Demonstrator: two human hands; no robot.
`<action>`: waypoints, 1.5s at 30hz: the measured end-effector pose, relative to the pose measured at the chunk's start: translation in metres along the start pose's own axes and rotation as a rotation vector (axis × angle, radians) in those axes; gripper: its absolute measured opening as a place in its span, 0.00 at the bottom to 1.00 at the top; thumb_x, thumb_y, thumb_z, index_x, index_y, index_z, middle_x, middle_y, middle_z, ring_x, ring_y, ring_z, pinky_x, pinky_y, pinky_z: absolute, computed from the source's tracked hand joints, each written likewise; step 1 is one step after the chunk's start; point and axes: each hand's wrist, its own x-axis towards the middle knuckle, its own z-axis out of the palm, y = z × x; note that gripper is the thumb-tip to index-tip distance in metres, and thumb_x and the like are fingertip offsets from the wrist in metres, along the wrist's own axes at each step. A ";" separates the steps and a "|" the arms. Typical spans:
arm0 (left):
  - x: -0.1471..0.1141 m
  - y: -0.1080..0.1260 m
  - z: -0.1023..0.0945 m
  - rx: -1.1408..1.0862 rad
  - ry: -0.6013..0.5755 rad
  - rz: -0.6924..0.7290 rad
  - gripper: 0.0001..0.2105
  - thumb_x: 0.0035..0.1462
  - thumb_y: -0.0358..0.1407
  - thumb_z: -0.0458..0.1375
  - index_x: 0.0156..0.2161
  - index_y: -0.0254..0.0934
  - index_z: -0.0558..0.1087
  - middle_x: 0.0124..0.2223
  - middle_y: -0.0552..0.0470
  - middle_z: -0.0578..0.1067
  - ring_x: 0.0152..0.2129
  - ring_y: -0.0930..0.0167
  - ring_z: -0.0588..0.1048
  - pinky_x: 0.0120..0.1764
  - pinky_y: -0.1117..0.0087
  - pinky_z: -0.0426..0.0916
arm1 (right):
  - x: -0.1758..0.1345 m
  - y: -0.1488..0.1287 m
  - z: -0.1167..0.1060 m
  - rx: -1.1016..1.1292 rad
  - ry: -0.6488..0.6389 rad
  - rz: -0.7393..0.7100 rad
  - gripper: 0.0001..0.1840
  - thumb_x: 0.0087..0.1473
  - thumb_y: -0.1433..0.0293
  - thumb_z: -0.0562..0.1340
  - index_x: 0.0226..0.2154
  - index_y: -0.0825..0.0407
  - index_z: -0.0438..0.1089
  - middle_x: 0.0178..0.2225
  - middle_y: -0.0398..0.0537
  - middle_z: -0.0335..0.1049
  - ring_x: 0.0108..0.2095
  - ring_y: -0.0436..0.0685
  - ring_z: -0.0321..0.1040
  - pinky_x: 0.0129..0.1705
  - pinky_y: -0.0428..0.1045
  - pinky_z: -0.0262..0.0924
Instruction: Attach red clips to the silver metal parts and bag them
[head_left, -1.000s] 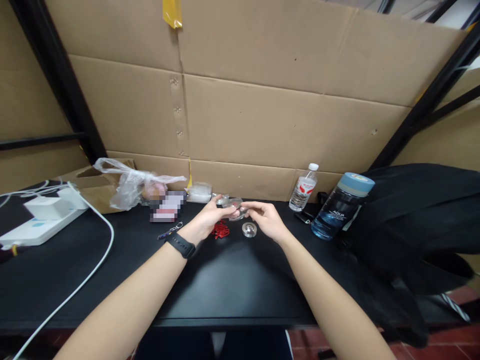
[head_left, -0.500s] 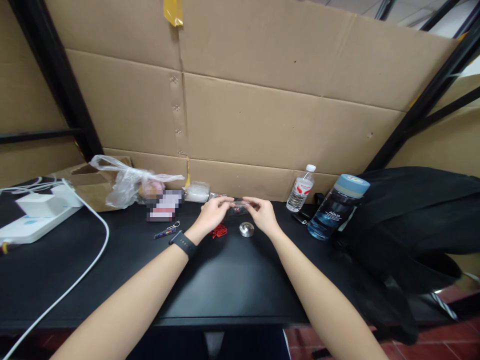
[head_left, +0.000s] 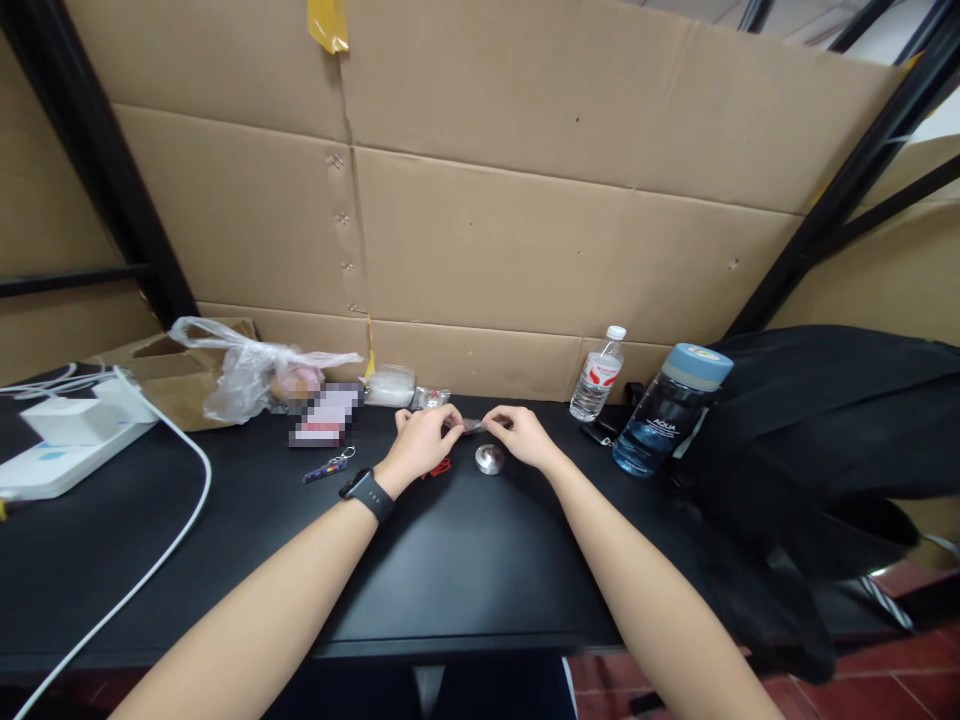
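Between my two hands is a small clear plastic packet [head_left: 472, 427], seen almost edge-on and partly hidden by fingers. My left hand [head_left: 425, 438], with a dark watch on the wrist, pinches its left end. The right end is pinched by the thumb and fingers of my right hand [head_left: 520, 434]. Just below the packet a round, shiny metal piece [head_left: 490, 459] rests on the black table. Some red cord [head_left: 438, 467] lies beside my left hand, mostly covered by it. Behind that hand sits a shiny small bag [head_left: 430, 398].
A keychain [head_left: 328, 465], a plastic bag [head_left: 247, 375] and a white power strip [head_left: 75, 450] are to the left. To the right stand a water bottle [head_left: 598, 376], a blue-lidded bottle [head_left: 670, 410] and a black backpack [head_left: 817, 430]. Cardboard [head_left: 480, 250] walls the back.
The packet has tipped from facing me to nearly edge-on, with both hands turning around it. My left hand now covers more of the red cord. The view has shifted slightly.
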 end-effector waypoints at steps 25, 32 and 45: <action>0.013 -0.018 0.015 0.193 -0.050 0.147 0.17 0.62 0.30 0.49 0.46 0.43 0.79 0.42 0.40 0.78 0.48 0.56 0.69 0.52 0.54 0.47 | 0.010 0.017 0.020 -0.209 0.070 -0.003 0.15 0.60 0.74 0.56 0.40 0.50 0.78 0.36 0.48 0.77 0.36 0.55 0.72 0.44 0.49 0.63; 0.011 -0.018 0.015 0.376 -0.104 0.174 0.16 0.59 0.36 0.54 0.48 0.45 0.79 0.51 0.42 0.74 0.54 0.54 0.65 0.52 0.51 0.51 | 0.012 0.015 0.020 -0.378 -0.113 0.101 0.16 0.62 0.71 0.56 0.42 0.48 0.80 0.49 0.52 0.72 0.50 0.61 0.65 0.53 0.58 0.57; 0.019 -0.022 0.016 0.319 -0.047 0.012 0.12 0.65 0.35 0.50 0.45 0.44 0.77 0.42 0.46 0.81 0.46 0.59 0.73 0.50 0.55 0.52 | 0.009 -0.002 0.008 -0.310 -0.076 0.138 0.23 0.53 0.70 0.65 0.52 0.41 0.70 0.43 0.44 0.80 0.47 0.61 0.73 0.52 0.57 0.50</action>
